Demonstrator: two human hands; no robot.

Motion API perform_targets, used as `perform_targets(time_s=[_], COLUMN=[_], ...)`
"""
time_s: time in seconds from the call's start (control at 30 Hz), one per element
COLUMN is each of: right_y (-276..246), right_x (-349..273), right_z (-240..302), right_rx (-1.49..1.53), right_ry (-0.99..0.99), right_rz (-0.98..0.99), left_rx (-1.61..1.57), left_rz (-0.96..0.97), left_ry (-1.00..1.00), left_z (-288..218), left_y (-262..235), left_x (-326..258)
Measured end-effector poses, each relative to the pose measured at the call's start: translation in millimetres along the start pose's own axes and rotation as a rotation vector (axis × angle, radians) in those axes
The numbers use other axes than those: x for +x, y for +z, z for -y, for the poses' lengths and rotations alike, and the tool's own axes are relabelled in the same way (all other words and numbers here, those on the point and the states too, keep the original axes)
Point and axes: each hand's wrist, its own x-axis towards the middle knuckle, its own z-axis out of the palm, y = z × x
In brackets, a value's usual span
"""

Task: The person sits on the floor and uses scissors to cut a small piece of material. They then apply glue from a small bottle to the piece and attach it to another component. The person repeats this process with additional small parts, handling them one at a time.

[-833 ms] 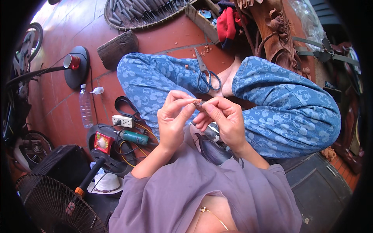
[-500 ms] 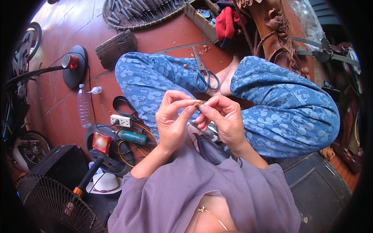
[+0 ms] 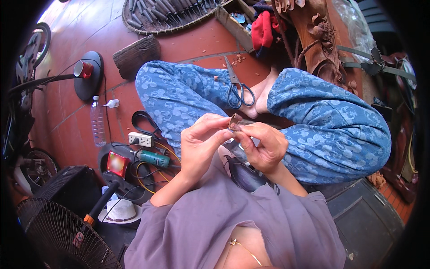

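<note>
A small brown piece, thin and curled like folded paper or sandpaper [image 3: 235,122], is pinched between my two hands above my lap. My left hand [image 3: 201,136] holds its left side between thumb and fingertips. From the right, my right hand [image 3: 263,144] grips it with thumb and index finger, the other fingers curled under. The fingertips hide part of the piece, and its exact kind is not plain. Just beyond the hands, a pair of scissors [image 3: 239,87] with dark handles rests by my crossed feet, blades pointing away.
A carved wooden piece [image 3: 320,40] stands at the far right, near a wooden box [image 3: 237,29]. At the back lies a round tray [image 3: 172,30] of carving tools. Left are a wood block [image 3: 135,56], bottle [image 3: 97,123], power strip [image 3: 140,139], green power tool [image 3: 153,158] and fan [image 3: 58,233].
The brown piece now stands up more visibly above my fingertips, opened out or turned. My right hand has rolled over, its knuckles moving slightly right and down. My left fingers have flattened together.
</note>
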Motion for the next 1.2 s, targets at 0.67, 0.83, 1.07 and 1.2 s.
perform_targets(time_s=[0.67, 0.83, 1.07, 1.2], right_y=[-14, -12, -10, -6], right_x=[-1, -2, 1, 8], right_z=[-1, -6, -2, 12], right_rx=[1.11, 1.155, 0.987, 0.49], right_ry=[0.757, 0.794, 0.827, 0.607], right_rz=[0.324, 0.298, 0.278, 0.266], left_rx=[0.165, 0.238, 0.024, -0.415], left_rz=[0.216, 0.18, 0.144, 0.18], left_ry=[0.24, 0.226, 0.08, -0.141], left_z=[-3, -6, 3, 23], left_y=[-7, -6, -9, -15], left_x=[11, 11, 10, 10])
